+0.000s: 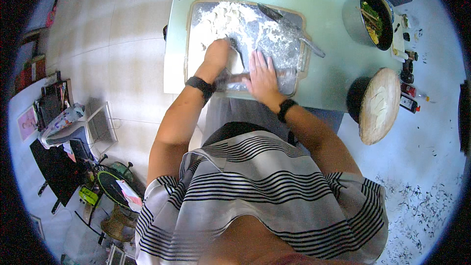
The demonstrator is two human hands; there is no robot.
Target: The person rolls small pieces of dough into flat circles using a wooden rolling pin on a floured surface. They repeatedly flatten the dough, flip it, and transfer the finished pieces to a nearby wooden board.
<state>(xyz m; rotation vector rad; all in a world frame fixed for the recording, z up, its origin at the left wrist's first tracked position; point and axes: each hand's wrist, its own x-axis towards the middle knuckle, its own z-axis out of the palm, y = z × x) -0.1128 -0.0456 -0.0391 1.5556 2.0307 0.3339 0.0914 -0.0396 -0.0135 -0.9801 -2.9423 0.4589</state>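
Note:
My left hand (218,54) has its fingers closed on the edge of a flat piece of dough (234,62) on a floured board (252,33). My right hand (263,77) lies flat, fingers stretched out, over a wooden rolling pin (239,77) near the board's front edge. The pin is blurred, and its middle is hidden under my palm. Loose flour and small pale dough pieces (224,18) cover the board's far left. A large knife (281,20) rests across the far right corner, its handle (313,47) jutting past the rim.
A metal pot (354,22) with green and yellow food and chopsticks stands on the table (327,81) at the right. Beyond the near right corner is a round wooden board (368,121) with flat dough on it. Several bottles (407,90) are at the far right.

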